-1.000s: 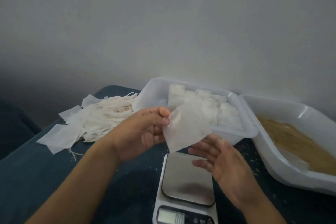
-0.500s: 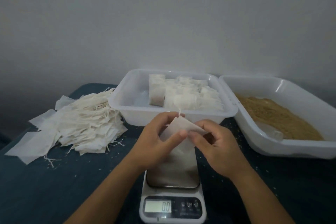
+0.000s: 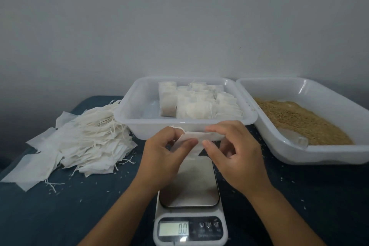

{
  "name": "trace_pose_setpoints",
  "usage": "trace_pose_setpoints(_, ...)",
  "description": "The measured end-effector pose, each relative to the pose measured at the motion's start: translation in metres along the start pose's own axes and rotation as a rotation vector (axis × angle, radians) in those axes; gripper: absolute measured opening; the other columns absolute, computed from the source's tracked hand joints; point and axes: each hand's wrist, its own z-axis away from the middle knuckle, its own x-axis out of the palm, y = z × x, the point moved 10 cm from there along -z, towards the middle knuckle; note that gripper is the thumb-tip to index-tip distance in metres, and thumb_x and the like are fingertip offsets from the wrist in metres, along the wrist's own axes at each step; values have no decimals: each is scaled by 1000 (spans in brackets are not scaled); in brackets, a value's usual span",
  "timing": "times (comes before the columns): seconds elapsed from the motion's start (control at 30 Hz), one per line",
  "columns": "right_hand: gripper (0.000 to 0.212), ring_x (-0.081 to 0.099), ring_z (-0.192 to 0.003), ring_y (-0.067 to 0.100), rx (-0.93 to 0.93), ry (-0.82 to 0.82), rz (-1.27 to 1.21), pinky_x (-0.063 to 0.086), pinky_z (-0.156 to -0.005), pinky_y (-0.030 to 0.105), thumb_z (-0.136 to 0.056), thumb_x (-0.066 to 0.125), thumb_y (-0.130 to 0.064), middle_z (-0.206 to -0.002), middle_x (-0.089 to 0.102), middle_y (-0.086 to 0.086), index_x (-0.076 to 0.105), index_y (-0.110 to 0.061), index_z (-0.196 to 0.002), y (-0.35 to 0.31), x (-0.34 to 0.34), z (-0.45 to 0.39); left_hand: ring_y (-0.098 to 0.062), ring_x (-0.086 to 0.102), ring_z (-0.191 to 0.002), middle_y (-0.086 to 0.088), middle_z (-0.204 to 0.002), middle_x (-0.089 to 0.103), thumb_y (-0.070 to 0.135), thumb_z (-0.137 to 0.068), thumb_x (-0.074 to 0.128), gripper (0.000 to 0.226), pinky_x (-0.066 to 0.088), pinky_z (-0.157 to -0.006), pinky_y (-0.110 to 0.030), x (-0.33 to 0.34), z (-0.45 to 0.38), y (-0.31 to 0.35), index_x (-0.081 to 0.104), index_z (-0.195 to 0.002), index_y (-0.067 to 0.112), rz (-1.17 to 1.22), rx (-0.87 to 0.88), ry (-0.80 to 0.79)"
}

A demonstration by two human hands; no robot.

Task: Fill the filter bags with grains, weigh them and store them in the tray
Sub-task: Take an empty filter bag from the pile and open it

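Paper filter bag (image 3: 192, 140) pinched between left hand (image 3: 162, 154) and right hand (image 3: 235, 156).

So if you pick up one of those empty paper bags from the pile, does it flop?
Probably. The bag held between both hands bends and sags, so it looks thin and floppy. The pile lies crumpled with loose strings, so one bag likely weighs almost nothing and may snag others.
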Motion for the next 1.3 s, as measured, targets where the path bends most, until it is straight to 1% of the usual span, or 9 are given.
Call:
trace_pose_setpoints(0.2, 16, 58, -63, 5, -91, 8, 64, 54, -63, 18, -91, 79, -14, -104, 66, 0, 79, -12, -107, -10, 2, 3, -19, 54, -62, 3, -66, 61, 25, -90, 80, 24, 42, -58, -22, 0, 0, -2, 66, -73, 16, -22, -10, 16)
trace_pose_setpoints(0.4, 10, 61, -71, 3, -50, -10, 29, 54, -65, 20, -89, 81, -10, -101, 67, -3, 79, -11, -98, -7, 4, 2, -17, 57, -66, 2, -70, 63, 26, -91, 79, 22, 46, -60, -25, 5, 2, 1, 68, -75, 16, -73, 26, -17)
trace_pose_setpoints(0.53, 11, 60, -63, 9, -39, -19, 30, 53, -62, 24, -88, 82, -10, -100, 67, -7, 78, -13, -98, -7, 5, 3, -18, 56, -67, 3, -70, 62, 35, -91, 77, 24, 45, -60, -25, 6, 3, 8, 69, -75, 18, -62, 75, -12)
trace_pose_setpoints(0.63, 14, 59, -64, 8, -13, -41, 13, 53, -63, 23, -88, 82, -12, -99, 68, -9, 77, -14, -101, -5, 8, 3, -12, 59, -70, 11, -73, 64, 27, -91, 77, 10, 43, -63, -16, 7, 3, 10, 73, -81, 27, -52, 85, -27)
trace_pose_setpoints(0.77, 10, 61, -64, 12, -17, -68, 19, 54, -62, 28, -90, 80, -14, -98, 67, -6, 78, -14, -100, -4, 12, 3, -10, 62, -72, 16, -76, 66, 17, -91, 78, 22, 43, -64, -15, 8, 4, 13, 74, -88, 38, -45, 95, -27)
trace_pose_setpoints(0.87, 6, 58, -63, 7, -17, -65, 34, 51, -62, 21, -91, 79, -16, -96, 65, -8, 78, -15, -96, -3, 12, 4, -8, 57, -68, 18, -72, 62, 18, -92, 78, 32, 41, -63, -16, 9, 3, 16, 68, -82, 47, -68, 113, -20)
trace_pose_setpoints(1.0, 2, 52, -67, -9, -37, -92, 89, 43, -65, 7, -93, 76, -16, -91, 65, -10, 75, -15, -95, -5, 11, 3, -3, 66, -84, 18, -86, 71, 27, -88, 76, 12, 46, -74, -16, 12, 5, 7, 72, -90, 38, -65, 51, -51)
trace_pose_setpoints(1.13, 12, 53, -51, 6, -9, -178, 71, 42, -52, 15, -99, 61, -30, -72, 60, -17, 68, -20, -100, -3, 15, 4, -5, 70, -93, 17, -96, 73, 17, -88, 78, 17, 49, -81, -18, 14, 5, -1, 72, -100, 28, -15, -3, -106)
trace_pose_setpoints(1.3, 8, 48, -45, 16, 55, -281, 28, 31, -49, 12, -98, 48, -41, -51, 48, -3, 50, -34, -99, 1, 21, 7, -5, 69, -95, 22, -106, 71, 27, -86, 77, 33, 51, -78, -16, 18, 6, -5, 65, -114, 39, -47, -40, -207)
